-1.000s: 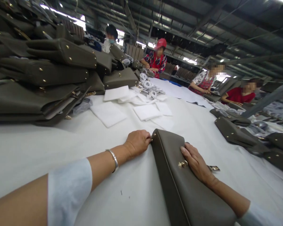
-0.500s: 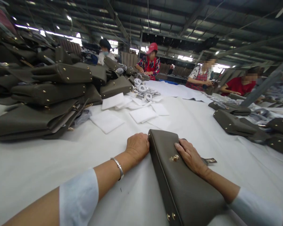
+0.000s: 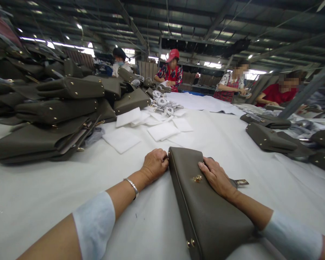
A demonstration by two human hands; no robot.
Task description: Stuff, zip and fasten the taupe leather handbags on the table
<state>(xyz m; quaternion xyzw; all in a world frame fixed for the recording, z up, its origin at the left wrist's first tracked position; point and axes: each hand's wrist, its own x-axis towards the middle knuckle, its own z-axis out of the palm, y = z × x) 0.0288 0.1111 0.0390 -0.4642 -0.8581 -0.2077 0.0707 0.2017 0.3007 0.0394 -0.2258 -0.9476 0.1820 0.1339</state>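
Note:
An olive-grey leather handbag (image 3: 203,206) lies on its side on the white table (image 3: 43,195) right in front of me, brass feet studs facing me. My left hand (image 3: 154,165) is closed against the bag's far left corner, fingertips pinched at a small metal fitting there. My right hand (image 3: 216,177) rests on the bag's upper right edge, fingers curled over it, beside a brass stud (image 3: 197,178). A small brass-edged tag (image 3: 241,182) pokes out behind the right hand.
A tall pile of the same handbags (image 3: 51,108) fills the left. White foam sheets (image 3: 141,126) and wrapped straps (image 3: 165,103) lie mid-table. More bags (image 3: 271,139) sit at right. Several people work along the far side.
The view has tipped and shifted, showing more of the bag's near end. Both hands stay on the bag's far corners, which shifted slightly left.

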